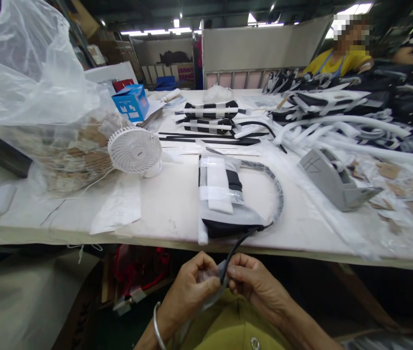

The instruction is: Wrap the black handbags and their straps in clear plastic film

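Observation:
On the near side of the table lies a black bag (233,227), partly covered in white wrapping with a white foam piece (219,187) taped across it. Its handle (278,194), wound in clear film, loops out to the right. From the bag's lower corner a thin black strap (236,248) runs over the table edge. Beyond that edge, my left hand (196,282) is closed in a pinch on a translucent wrapping strip (211,291) beside the strap. My right hand (252,279) pinches at the strap's end from the other side; its fingertips partly hide the grip.
A white fan (135,150) and a large plastic bag of tags (78,150) stand left. To the right are a grey tape dispenser (337,180) and white foam tubes (323,131). Wrapped black bags (209,111) lie farther back. A person in yellow (323,62) is behind.

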Motion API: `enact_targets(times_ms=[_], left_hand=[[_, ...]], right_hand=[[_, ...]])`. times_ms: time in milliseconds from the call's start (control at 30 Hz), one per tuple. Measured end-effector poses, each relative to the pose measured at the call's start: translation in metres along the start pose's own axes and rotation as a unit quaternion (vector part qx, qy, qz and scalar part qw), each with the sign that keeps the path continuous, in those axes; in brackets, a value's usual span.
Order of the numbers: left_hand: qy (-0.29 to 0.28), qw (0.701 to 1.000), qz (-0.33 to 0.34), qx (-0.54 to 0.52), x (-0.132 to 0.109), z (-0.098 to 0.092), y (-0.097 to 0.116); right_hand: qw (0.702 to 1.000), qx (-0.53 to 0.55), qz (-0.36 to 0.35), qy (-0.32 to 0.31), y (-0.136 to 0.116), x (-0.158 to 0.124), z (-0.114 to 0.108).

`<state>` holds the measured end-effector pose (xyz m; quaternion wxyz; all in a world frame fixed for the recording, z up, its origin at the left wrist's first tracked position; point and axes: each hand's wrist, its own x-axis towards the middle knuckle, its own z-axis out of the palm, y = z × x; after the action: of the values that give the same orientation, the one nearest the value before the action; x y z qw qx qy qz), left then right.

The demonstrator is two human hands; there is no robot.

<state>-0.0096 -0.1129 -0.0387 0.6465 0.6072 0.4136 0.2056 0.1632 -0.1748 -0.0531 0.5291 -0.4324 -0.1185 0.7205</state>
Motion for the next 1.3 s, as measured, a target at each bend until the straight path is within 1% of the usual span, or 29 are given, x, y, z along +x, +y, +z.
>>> enact_targets(times_ms=[67,167,300,400,533,600,633,700,800,867,967,1033,1100,1200,1300], left_hand=[[0.01,1.0,-0.018,-0.001,0.0,-0.002,0.0],[0.037,0.998,-0.026,0.043,0.0,-0.002,0.002],[0.062,0.99,0.0,0.127,-0.002,-0.001,0.001],[0.065,0.984,0.019,0.163,-0.003,-0.002,-0.005],[0.073,0.981,0.022,0.176,-0.005,-0.009,-0.013],[0.082,0.984,0.014,0.158,-0.006,-0.014,-0.015],[0.087,0.986,0.008,0.143,-0.006,-0.016,-0.016],[0.088,0.99,-0.01,0.109,-0.006,-0.019,-0.017],[0.072,0.994,-0.033,0.074,-0.006,-0.019,-0.018],[0.063,0.995,-0.031,0.069,-0.007,-0.016,-0.017],[0.06,0.995,-0.02,0.072,-0.006,-0.011,-0.017],[0.056,0.996,-0.01,0.07,-0.006,-0.008,-0.018],[0.052,0.997,-0.007,0.061,-0.006,-0.006,-0.019],[0.063,0.997,-0.023,0.044,-0.006,-0.004,-0.02],[0.077,0.995,-0.032,0.059,-0.006,-0.001,-0.02]], right_hand=[[1.0,0.019,-0.001,0.008,0.0,-0.001,0.0],[1.0,0.017,0.007,0.013,0.002,-0.001,-0.001],[1.0,-0.009,0.014,0.007,0.003,0.001,0.0],[1.0,0.013,-0.011,0.011,0.001,0.005,0.004],[0.995,0.085,-0.044,0.036,-0.002,0.012,0.008],[0.994,0.085,-0.05,0.043,-0.001,0.014,0.007],[0.995,0.069,-0.052,0.04,0.001,0.015,0.007],[0.999,0.002,-0.051,0.019,0.004,0.015,0.006],[0.993,-0.111,-0.027,-0.026,0.009,0.015,0.008],[0.991,-0.133,-0.008,-0.029,0.013,0.016,0.011],[0.993,-0.117,-0.001,0.017,0.018,0.02,0.014],[0.991,-0.126,-0.012,0.048,0.021,0.024,0.013],[0.985,-0.152,-0.037,0.069,0.024,0.027,0.011],[0.973,-0.196,-0.073,0.092,0.025,0.03,0.009],[0.955,-0.255,-0.101,0.109,0.025,0.03,0.008]])
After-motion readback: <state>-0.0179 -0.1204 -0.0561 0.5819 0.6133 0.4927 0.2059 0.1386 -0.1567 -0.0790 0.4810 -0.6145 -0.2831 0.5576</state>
